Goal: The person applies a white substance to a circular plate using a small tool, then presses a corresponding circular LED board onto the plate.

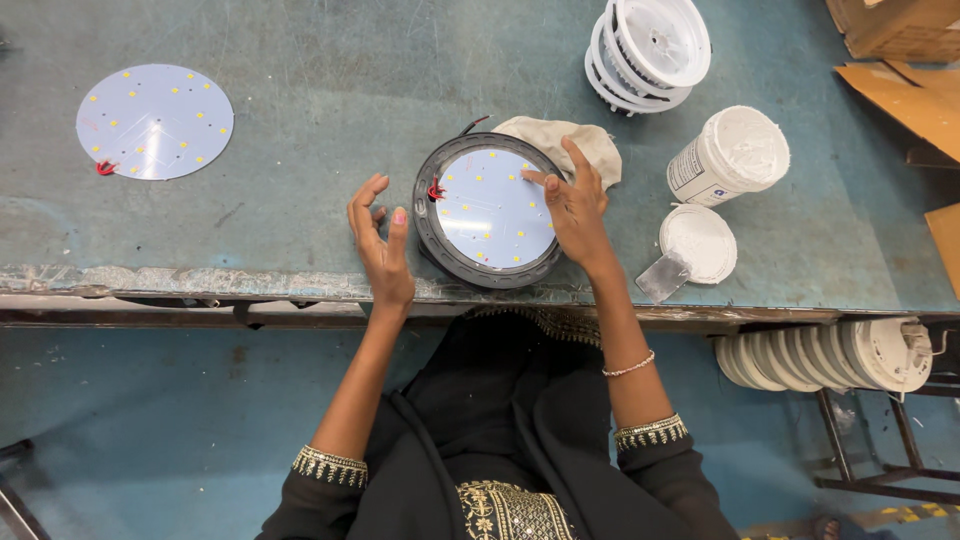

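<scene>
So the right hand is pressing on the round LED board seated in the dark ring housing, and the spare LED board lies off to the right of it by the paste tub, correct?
Not quite. The right hand does press the LED board in the dark ring housing, but the spare LED board lies far to the left, well away from the paste tub. The head view shows it.

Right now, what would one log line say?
right hand: fingertips on LED disc in dark round housing | left hand: open beside housing, not touching

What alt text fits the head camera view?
A person's right hand presses a round white light board into a dark ring housing on a teal workbench. The left hand hovers open beside it.
</scene>
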